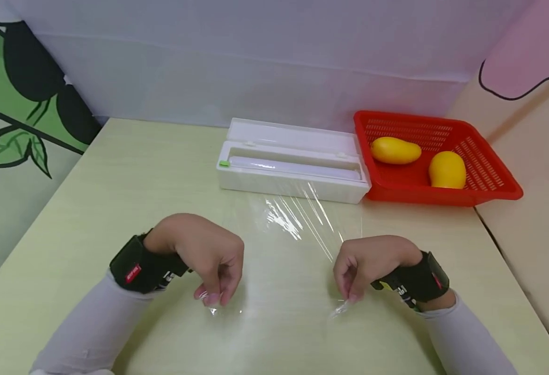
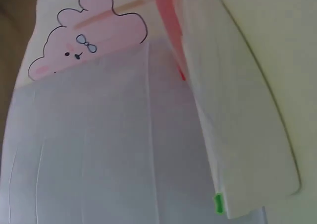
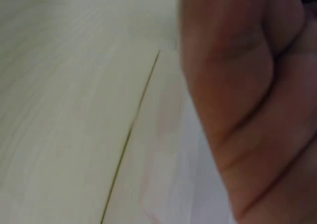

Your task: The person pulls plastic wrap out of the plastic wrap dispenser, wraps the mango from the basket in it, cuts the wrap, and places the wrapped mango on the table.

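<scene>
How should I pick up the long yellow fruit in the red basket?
Probably from straight above, since the basket has walls all round. I'd grip the fruit across its middle, from front and back, because it's long and lies roughly left to right.

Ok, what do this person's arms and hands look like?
The sleeves are pale grey. The left wristband is black with a red tag and pale lettering; the right wristband is black with pale lettering and a yellow mark. Left hand and right hand are ungloved.
</scene>
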The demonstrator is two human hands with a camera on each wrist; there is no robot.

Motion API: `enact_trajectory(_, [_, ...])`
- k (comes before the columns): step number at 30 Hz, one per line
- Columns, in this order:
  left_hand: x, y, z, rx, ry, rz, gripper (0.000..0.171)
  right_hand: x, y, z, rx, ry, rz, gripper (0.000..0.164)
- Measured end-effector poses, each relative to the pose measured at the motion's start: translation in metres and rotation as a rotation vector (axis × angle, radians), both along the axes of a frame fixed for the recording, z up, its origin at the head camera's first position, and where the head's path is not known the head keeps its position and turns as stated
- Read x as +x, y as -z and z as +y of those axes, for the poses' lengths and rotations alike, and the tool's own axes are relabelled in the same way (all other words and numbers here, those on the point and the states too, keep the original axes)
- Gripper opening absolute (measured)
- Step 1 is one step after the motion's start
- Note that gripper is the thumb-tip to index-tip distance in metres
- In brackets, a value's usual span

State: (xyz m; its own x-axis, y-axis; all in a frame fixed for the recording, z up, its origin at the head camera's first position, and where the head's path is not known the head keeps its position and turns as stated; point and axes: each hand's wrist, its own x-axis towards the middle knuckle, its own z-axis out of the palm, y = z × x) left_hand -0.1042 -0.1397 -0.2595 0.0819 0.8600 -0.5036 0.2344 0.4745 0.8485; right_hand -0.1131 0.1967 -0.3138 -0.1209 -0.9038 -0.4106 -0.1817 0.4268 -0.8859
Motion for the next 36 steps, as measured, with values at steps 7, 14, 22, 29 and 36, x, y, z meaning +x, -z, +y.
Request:
enact_trajectory(7, [-0.001, 0.027, 0.009, -0.130, -0.058, -0.079, 0.006, -0.002, 0.016, 0.000, 0.085, 0.023, 0.063, 0.004])
enact_trajectory(14, [-0.002, 0.041, 0.012, -0.210, -0.134, -0.038, 0.010, -0.001, 0.028, -0.006, 0.168, 0.056, 0.096, 0.008])
enact_trajectory(22, [0.001, 0.053, 0.019, -0.291, -0.138, 0.064, 0.017, 0.007, 0.029, -0.011, 0.253, 0.123, 0.102, 0.014])
enact_trajectory(29, [0.004, 0.054, 0.021, -0.336, -0.136, 0.109, 0.019, 0.012, 0.019, -0.012, 0.313, 0.124, 0.168, 0.014])
enact_trajectory(36, [0.004, 0.056, 0.022, -0.344, -0.093, 0.126, 0.019, 0.012, 0.012, -0.012, 0.327, 0.064, 0.241, 0.016])
